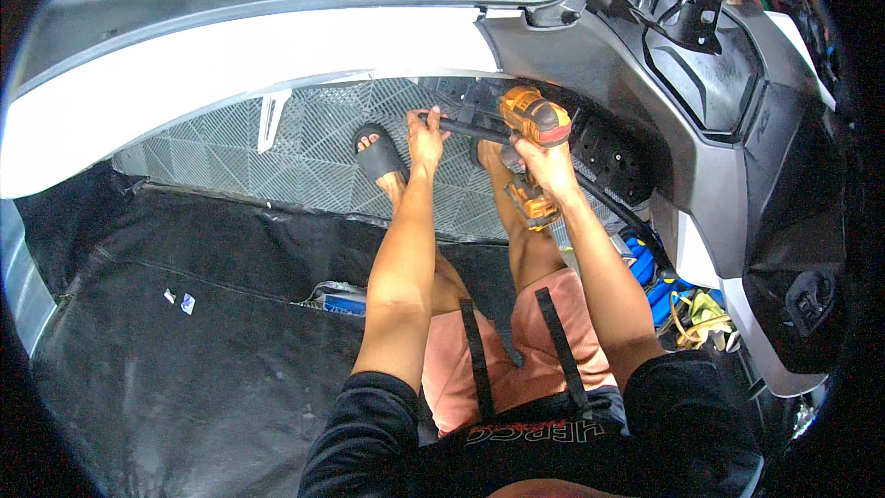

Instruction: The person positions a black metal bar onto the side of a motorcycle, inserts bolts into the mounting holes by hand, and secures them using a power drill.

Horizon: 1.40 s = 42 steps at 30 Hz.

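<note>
My right hand [544, 164] grips an orange and black cordless drill [532, 124], whose nose points toward the dark inner panel of a vehicle body. My left hand [425, 136] is closed on a black curved strip or hose [475, 128] that runs from it across to the drill. Both arms reach forward over my knees. The drill's tip is hidden behind its body.
A white vehicle body panel [230, 65] arches over grey gridded floor tiles [304, 152]. Grey and black panels [682, 138] rise at the right. My sandalled foot [378, 155] rests on the tiles. A black mat [184, 332] covers the floor at left; blue and yellow items [678, 300] lie at right.
</note>
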Each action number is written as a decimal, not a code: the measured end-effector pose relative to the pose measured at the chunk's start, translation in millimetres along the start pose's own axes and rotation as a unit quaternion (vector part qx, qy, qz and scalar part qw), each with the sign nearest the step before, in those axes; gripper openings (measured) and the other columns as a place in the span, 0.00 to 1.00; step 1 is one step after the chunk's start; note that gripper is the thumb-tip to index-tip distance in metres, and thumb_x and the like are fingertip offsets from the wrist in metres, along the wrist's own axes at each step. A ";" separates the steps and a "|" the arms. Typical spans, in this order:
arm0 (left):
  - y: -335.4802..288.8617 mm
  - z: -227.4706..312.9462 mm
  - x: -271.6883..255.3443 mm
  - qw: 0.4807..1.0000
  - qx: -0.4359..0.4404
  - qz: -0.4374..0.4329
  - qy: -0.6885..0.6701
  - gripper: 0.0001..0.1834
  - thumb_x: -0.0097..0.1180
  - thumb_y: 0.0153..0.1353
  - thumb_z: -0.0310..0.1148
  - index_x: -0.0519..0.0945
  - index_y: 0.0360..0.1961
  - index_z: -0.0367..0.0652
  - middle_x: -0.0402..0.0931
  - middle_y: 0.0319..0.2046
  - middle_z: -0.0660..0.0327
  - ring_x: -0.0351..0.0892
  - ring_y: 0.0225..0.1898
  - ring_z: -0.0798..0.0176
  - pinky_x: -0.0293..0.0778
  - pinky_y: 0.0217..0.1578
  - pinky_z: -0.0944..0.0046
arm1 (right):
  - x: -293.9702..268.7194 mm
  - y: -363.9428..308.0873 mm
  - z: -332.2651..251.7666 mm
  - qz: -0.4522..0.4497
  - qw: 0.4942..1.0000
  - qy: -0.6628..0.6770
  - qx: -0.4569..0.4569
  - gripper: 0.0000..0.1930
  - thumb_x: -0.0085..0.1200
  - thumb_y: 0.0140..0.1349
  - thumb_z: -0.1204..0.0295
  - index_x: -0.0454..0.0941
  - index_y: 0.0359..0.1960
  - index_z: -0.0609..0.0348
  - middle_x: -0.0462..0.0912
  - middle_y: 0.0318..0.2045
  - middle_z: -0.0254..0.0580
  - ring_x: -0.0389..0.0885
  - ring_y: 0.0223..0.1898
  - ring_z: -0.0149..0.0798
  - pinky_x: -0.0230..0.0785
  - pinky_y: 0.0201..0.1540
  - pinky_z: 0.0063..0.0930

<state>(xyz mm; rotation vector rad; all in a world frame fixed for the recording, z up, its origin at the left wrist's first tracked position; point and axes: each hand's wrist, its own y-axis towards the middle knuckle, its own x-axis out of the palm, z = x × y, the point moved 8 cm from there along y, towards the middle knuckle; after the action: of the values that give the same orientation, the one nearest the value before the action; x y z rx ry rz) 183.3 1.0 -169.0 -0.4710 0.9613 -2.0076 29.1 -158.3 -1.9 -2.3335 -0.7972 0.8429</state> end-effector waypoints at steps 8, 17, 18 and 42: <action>1.5 -2.6 -5.3 1.000 0.015 0.023 0.006 0.15 0.54 0.70 0.36 0.67 0.46 0.34 0.82 0.35 0.52 0.80 0.25 0.63 0.85 0.25 0.63 | 7.8 -1.9 -16.3 -0.018 0.999 0.005 0.045 0.13 0.62 0.60 0.74 0.80 0.46 0.60 0.81 0.30 0.29 0.73 0.24 0.22 0.68 0.24 0.20; 0.0 -1.7 -0.7 0.999 -0.020 0.000 0.028 0.18 0.52 0.72 0.40 0.66 0.47 0.34 0.81 0.37 0.53 0.79 0.29 0.64 0.85 0.29 0.63 | 17.1 -9.9 -11.6 0.023 0.996 0.048 0.076 0.15 0.62 0.59 0.76 0.77 0.48 0.63 0.82 0.34 0.32 0.78 0.27 0.28 0.72 0.29 0.26; 1.2 -2.4 0.2 1.000 -0.017 0.005 0.023 0.17 0.53 0.71 0.38 0.66 0.47 0.34 0.82 0.36 0.52 0.80 0.27 0.63 0.86 0.28 0.62 | 17.4 -9.1 -7.2 0.024 0.996 0.048 0.076 0.15 0.62 0.59 0.76 0.77 0.48 0.63 0.82 0.34 0.32 0.78 0.27 0.28 0.72 0.29 0.26; 2.3 -7.6 0.9 0.999 -0.027 0.012 0.018 0.17 0.51 0.72 0.37 0.66 0.47 0.31 0.82 0.37 0.50 0.84 0.34 0.61 0.87 0.30 0.62 | 4.2 -7.0 -2.4 0.087 0.996 0.022 0.009 0.16 0.63 0.55 0.70 0.80 0.45 0.62 0.86 0.38 0.42 0.84 0.41 0.36 0.75 0.45 0.35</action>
<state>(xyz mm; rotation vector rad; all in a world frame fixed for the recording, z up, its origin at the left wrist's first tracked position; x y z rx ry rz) 179.3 3.0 -175.6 -0.4517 1.0410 -1.9790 31.0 -151.3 2.6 -2.4231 -0.5722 0.8634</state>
